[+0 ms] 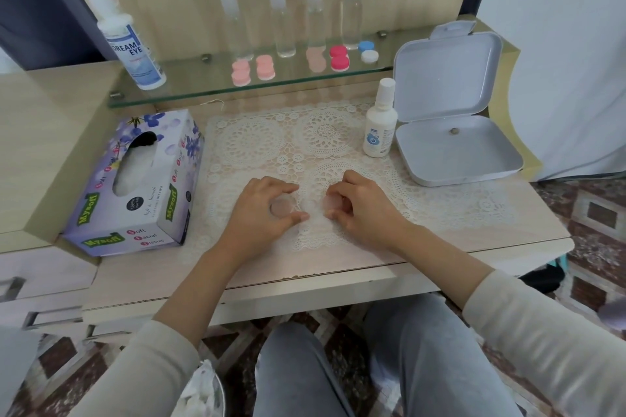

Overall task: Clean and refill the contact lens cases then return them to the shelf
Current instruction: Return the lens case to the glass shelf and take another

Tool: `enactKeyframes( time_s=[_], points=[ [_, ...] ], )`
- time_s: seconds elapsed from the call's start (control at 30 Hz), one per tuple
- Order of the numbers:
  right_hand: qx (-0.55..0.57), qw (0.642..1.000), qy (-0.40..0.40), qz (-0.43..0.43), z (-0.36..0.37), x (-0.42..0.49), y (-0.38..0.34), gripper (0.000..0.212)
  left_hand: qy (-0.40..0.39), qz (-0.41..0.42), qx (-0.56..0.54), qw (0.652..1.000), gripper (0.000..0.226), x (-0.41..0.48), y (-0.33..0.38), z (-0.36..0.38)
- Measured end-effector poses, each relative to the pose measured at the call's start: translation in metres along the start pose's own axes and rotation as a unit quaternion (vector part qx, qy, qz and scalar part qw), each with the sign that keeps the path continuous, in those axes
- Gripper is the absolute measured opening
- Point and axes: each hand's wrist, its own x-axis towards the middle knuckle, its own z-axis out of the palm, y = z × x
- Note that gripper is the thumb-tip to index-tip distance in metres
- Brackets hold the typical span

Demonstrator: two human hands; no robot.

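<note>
Head view, looking down at a pale wooden counter from a seated position. A translucent pink contact lens case lies flat on a white lace mat near the front edge, with its long axis running left to right.

The left hand curls its fingers and thumb round the left cap. The right hand pinches the right cap with bent fingers.

Behind the mat, a glass shelf carries five more cases, their long axes running front to back:
- two pale pink cases
- a peach case
- a red case
- a blue-and-white case

The shelf also holds four clear bottles and, at its left end, a large solution bottle.

On the counter, a tissue box sits left of the mat. A small white bottle stands to the right, beside an open grey box.
</note>
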Motion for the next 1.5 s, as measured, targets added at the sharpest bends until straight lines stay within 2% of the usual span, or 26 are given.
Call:
enactKeyframes(
  time_s=[0.33, 0.47, 0.8, 1.0, 1.13, 1.2, 1.27, 1.37, 1.5],
  points=[
    [0.021, 0.999, -0.014, 0.022, -0.007, 0.006, 0.000, 0.034, 0.049, 0.002, -0.026, 0.998, 0.038, -0.002, 0.009, 0.023],
    [0.002, 0.999, -0.021, 0.043, -0.007, 0.012, -0.002, 0.020, 0.054, 0.006, -0.034, 0.998, 0.035, -0.002, 0.009, 0.023],
    [0.027, 0.999, 0.001, 0.018, -0.008, 0.013, -0.003, 0.010, 0.059, 0.008, -0.040, 0.997, 0.028, 0.000, 0.008, 0.025],
    [0.042, 0.998, -0.053, -0.018, -0.017, 0.011, 0.001, 0.032, 0.061, 0.011, -0.045, 0.997, 0.030, -0.001, 0.007, 0.025],
    [-0.009, 0.998, -0.063, 0.031, -0.018, 0.013, -0.004, 0.034, 0.062, 0.014, -0.039, 0.997, 0.028, -0.002, 0.007, 0.025],
    [-0.060, 0.996, -0.066, 0.026, -0.017, 0.015, -0.008, 0.022, 0.062, 0.013, -0.038, 0.997, 0.028, -0.002, 0.008, 0.024],
    [-0.092, 0.992, -0.090, 0.011, -0.018, 0.016, -0.011, 0.022, 0.063, 0.012, -0.038, 0.997, 0.029, -0.002, 0.009, 0.024],
    [-0.086, 0.990, -0.113, 0.009, -0.020, 0.017, -0.015, 0.031, 0.062, 0.009, -0.032, 0.998, 0.029, -0.002, 0.009, 0.024],
    [-0.088, 0.989, -0.110, 0.035, -0.021, 0.017, -0.017, 0.030, 0.062, 0.013, -0.028, 0.998, 0.029, -0.003, 0.008, 0.024]
  ],
)
